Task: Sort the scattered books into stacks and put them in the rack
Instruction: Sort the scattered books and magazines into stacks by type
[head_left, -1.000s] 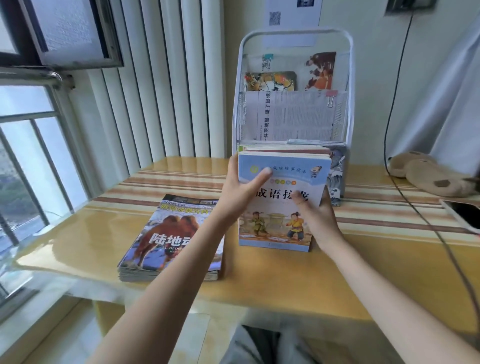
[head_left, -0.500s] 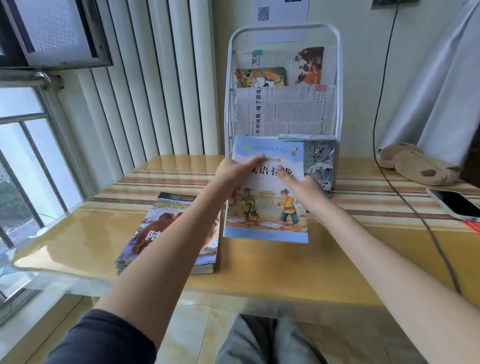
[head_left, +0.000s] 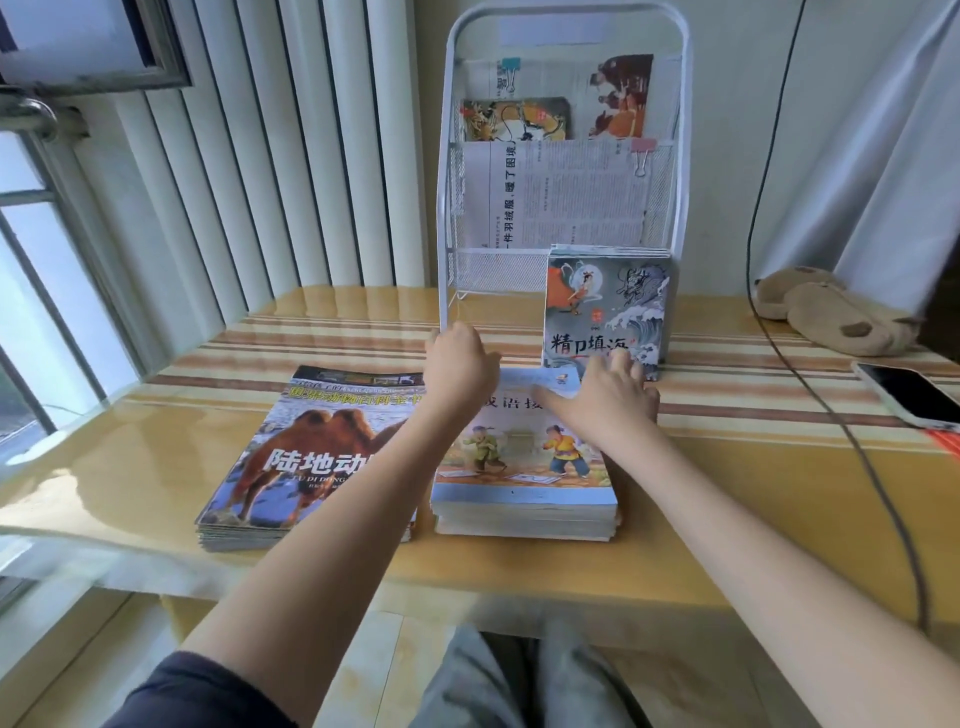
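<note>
Glossy yellow-tan tabletop (head_left: 727, 519) carries everything here, striped in brown and cream toward the back. Nearest the person, two stacks lie flat side by side, just apart. On the left is the camel-cover stack (head_left: 291, 457), large thin volumes partly hidden by the left forearm. On the right is the blue-cover stack (head_left: 524, 483), thicker, its top cover showing two cartoon children.

Both hands are on the far part of the blue-cover stack. The left hand (head_left: 460, 366) sits at its far left corner with the fingers curled down over the far edge, out of sight, so whether they grip the stack cannot be told. The right hand (head_left: 605, 395) lies flat on the top cover near the far right corner, fingers spread and straight, thumb pointing left across the title.

Just behind the right hand's fingertips, a wave-and-dragon book stack (head_left: 608, 306) stands upright, leaning against the lower right front of the white wire rack (head_left: 447, 208). The rack stands at the back of the tabletop against the wall; its pockets hold clipped newspaper sheets (head_left: 566, 202) and a dragon-cover book (head_left: 514, 119).

Far right, a phone (head_left: 909, 395) lies face up near the edge, a dark cable (head_left: 810, 384) trails across, and a brown plush toy (head_left: 826, 309) rests by the curtain.
</note>
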